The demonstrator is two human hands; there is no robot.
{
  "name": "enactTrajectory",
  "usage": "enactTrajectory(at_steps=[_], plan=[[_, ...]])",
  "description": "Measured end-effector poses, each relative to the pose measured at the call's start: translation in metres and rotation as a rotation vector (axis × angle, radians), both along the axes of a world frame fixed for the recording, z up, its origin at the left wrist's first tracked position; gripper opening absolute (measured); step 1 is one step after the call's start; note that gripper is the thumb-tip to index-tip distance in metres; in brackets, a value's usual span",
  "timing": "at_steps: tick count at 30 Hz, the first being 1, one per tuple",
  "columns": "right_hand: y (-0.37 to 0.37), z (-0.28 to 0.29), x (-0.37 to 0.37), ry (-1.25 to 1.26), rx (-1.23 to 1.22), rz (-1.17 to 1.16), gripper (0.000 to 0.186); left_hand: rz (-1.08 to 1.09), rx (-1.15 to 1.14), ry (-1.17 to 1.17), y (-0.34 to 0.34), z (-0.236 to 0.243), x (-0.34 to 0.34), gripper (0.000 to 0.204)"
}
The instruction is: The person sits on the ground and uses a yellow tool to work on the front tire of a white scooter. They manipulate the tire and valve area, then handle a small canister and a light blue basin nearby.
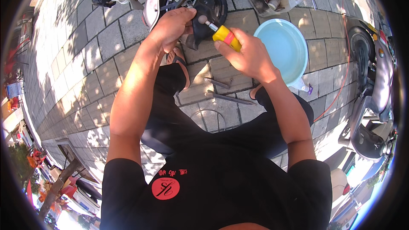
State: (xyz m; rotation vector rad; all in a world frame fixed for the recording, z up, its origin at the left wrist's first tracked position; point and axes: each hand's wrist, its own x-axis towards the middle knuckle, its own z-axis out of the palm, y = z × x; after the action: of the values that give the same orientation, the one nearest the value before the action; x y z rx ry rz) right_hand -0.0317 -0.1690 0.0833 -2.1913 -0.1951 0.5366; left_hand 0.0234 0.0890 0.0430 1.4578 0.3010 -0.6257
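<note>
My left hand [172, 26] is closed, its fingertips pinching a limp black rubber piece [199, 33] that looks like an inner tube. The rubber hangs beside the wheel [220, 5] of a white two-wheeler. My right hand [249, 55] wraps round the yellow handle of a hand tool [226, 37] with a red band. From the handle a short metal shaft points up and left to a rounded pinkish-grey tip, close to the rubber; whether they touch I cannot tell. Between my feet lie two metal bars [230, 98], resembling tyre levers.
A light-blue basin [303, 55] stands right of my right hand. Behind it, a clear plastic bin [257, 1] holds assorted bits. A small bottle [301, 86] lies near the basin. Along the right runs a red cord [348, 44], with a parked scooter [383, 79] beyond it.
</note>
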Motion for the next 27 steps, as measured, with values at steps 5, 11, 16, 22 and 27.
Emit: enactTrajectory(at_steps=[5,11,16,22,27], plan=[[-0.001,-0.005,-0.014,-0.057,0.022,-0.013,0.053,0.023,-0.014,0.009,-0.005,0.004,-0.002,0.031],[0.003,0.005,-0.007,-0.007,-0.011,-0.002,0.055,0.02,-0.006,-0.007,-0.002,0.004,-0.003,0.031],[-0.003,0.007,-0.012,0.065,-0.01,-0.01,0.055,0.057,-0.074,0.016,0.004,-0.001,0.0,0.034],[-0.012,0.007,-0.01,0.08,0.006,-0.067,0.058,0.091,-0.172,0.032,0.006,-0.002,0.003,0.032],[-0.011,0.001,-0.008,0.093,0.006,-0.084,0.058,0.176,-0.241,0.091,0.004,0.002,0.005,0.031]])
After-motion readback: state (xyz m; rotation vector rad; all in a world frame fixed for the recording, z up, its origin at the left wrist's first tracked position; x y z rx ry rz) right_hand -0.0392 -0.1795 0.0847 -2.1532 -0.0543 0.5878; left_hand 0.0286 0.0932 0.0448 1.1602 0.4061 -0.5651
